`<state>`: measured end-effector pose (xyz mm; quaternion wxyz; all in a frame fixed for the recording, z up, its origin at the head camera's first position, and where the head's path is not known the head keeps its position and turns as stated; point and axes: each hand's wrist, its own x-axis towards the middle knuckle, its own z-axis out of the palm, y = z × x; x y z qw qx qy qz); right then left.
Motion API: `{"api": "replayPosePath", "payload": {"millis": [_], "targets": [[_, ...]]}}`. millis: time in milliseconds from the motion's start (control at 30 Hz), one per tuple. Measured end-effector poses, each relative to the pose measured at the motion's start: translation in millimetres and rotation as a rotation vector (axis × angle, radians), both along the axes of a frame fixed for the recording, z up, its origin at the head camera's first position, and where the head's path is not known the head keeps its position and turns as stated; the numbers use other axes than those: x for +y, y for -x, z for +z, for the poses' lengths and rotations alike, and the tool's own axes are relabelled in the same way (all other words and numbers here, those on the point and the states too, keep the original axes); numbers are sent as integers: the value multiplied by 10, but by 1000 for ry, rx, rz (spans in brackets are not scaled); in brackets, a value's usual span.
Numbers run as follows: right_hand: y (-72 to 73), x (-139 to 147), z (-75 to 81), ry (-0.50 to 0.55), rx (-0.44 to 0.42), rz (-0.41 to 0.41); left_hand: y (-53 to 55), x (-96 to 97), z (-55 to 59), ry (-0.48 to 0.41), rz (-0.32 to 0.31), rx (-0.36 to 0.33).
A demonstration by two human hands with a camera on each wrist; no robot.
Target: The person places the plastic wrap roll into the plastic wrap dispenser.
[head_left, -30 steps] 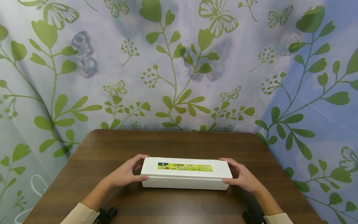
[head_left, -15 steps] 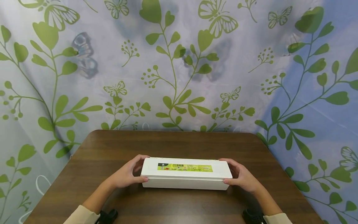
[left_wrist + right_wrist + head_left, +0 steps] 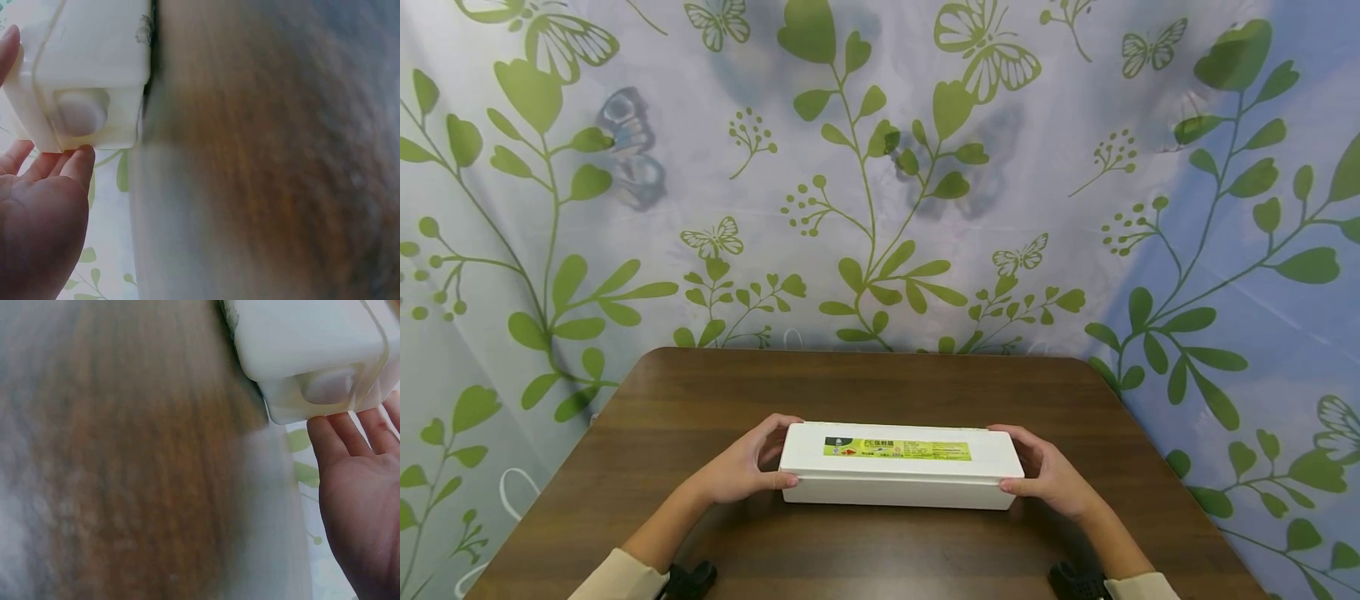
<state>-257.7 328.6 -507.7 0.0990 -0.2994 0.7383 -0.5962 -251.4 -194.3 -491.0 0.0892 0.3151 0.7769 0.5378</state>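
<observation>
A long white cling film box (image 3: 901, 464) lies on the brown wooden table, its lid down and a green-yellow label (image 3: 897, 449) on top. My left hand (image 3: 741, 468) grips its left end, thumb on the front face and fingers behind. At the opposite end my right hand (image 3: 1054, 475) holds it the same way. Through an opening in the box's end, a pale round roll end (image 3: 84, 112) shows in the left wrist view. A similar roll end (image 3: 329, 385) appears in the right wrist view.
The wooden table (image 3: 865, 387) has rounded far corners. Behind it hangs a pale curtain (image 3: 880, 183) printed with green leaves and butterflies. Dark devices are worn at both wrists, one being the left wrist device (image 3: 687, 578).
</observation>
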Motion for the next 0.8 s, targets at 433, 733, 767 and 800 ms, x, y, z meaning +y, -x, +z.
{"api": "replayPosePath", "payload": {"millis": [433, 733, 767, 800], "targets": [[12, -1, -12, 1, -18, 3, 21, 4, -28, -51, -19, -56], [10, 7, -9, -4, -38, -13, -5, 12, -17, -90, -13, -86], [10, 6, -7, -3, -43, -15, -6, 9, -18, -92, -11, -89], [10, 4, -6, -1, -48, -14, -7, 7, -17, -95, -10, -95]]}}
